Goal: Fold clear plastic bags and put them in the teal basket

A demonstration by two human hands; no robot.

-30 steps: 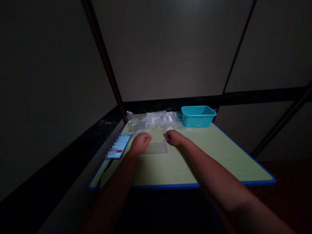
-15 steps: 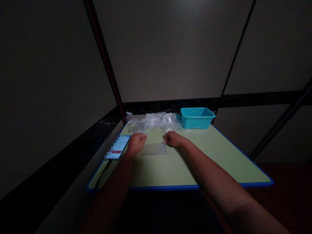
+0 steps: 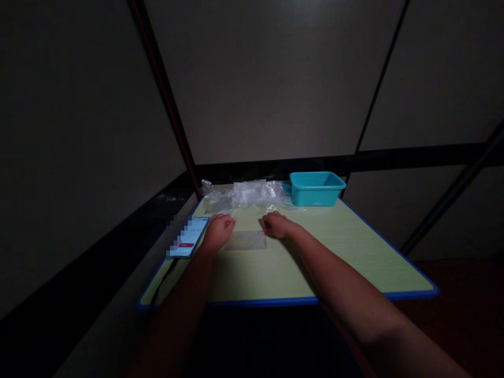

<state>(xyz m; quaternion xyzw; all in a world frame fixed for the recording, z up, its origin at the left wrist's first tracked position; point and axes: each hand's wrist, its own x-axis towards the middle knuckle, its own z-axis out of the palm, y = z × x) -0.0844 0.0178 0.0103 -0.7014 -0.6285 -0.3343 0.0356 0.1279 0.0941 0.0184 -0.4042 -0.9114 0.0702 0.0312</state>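
Observation:
A flat, greyish translucent sheet or bag (image 3: pixel 246 241) lies on the pale green table (image 3: pixel 338 257) between my hands. My left hand (image 3: pixel 219 230) is closed at the sheet's upper left corner, its thumb against the curled fingers; whatever it may hold is too small to make out. At the upper right corner, my right hand (image 3: pixel 275 224) is closed with the fingertips bent down at the sheet's edge. Something small and pinkish shows at those fingertips, too small to name.
Crumpled clear plastic (image 3: pixel 252 194) spreads along the table's back edge. A turquoise basket (image 3: pixel 316 197) stands at the back right. The phone (image 3: pixel 191 237) with a lit screen lies at the left edge, a dark cable below it.
The whole view has shifted slightly. My right fingertips have moved a little against the sheet's upper right corner; my left hand keeps its place beside the sheet.

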